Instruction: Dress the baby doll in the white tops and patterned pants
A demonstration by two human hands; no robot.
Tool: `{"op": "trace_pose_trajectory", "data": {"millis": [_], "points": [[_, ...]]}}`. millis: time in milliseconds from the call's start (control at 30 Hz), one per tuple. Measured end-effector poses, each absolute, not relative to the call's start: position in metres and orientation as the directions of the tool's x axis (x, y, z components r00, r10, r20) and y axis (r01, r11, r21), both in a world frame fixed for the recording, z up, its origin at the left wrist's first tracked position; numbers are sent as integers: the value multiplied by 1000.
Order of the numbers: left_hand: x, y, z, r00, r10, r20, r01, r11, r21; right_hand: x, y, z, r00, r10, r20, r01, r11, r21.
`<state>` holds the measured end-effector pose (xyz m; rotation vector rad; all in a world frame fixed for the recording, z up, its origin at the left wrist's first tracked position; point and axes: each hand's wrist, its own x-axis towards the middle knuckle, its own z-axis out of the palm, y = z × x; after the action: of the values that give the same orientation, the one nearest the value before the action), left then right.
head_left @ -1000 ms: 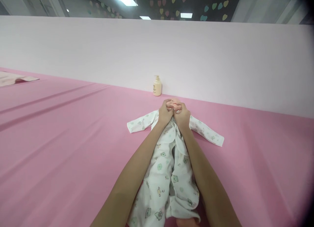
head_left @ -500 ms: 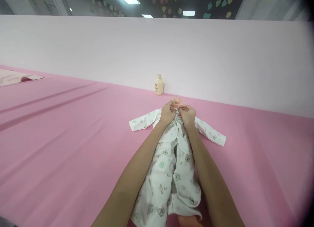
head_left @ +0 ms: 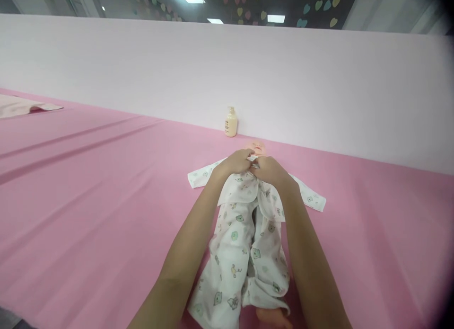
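A baby doll point(head_left: 257, 147) lies on its back with its head toward the wall, dressed in a white printed baby jacket point(head_left: 238, 191) and matching trousers point(head_left: 232, 253). The jacket's sleeves spread out to both sides. At the collar, my left hand point(head_left: 240, 161) is closed on the jacket's front edge. My right hand point(head_left: 268, 170) pinches the jacket's other edge just beside it, the fingertips nearly meeting. What lies between the fingertips is too small to make out. Below the chest the jacket's front flaps part slightly. One bare doll foot point(head_left: 273, 318) shows under a trouser leg.
A cream pump bottle point(head_left: 231, 122) stands beyond the doll's head, close to the white wall point(head_left: 142, 68). Pink sheeting point(head_left: 106, 215) with long creases covers the table. A pale folded cloth point(head_left: 21, 106) lies at the far left.
Both hands have drawn down slightly from the doll's chin to the upper chest, wrists spreading outward. More of the doll's face and the jacket's front now shows.
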<state>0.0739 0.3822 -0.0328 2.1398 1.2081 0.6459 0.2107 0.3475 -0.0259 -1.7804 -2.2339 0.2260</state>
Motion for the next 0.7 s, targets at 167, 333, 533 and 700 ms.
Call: {"op": "trace_pose_trajectory", "data": {"millis": [167,333,533,700], "points": [[74,367,-24,426,895,132,746,-430,509,218,350,-30,-165,967,196,950,209,-231],[85,369,-34,418,878,234,794,-478,375,243,352,-33,-49,987,152,900,110,-423],[86,369,-36,460,835,302,814,-532,232,250,351,-34,19,994,111,870,38,-491],[90,365,-33,466,853,236,850,-505,150,245,349,-31,-49,998,47,887,65,-457]]}}
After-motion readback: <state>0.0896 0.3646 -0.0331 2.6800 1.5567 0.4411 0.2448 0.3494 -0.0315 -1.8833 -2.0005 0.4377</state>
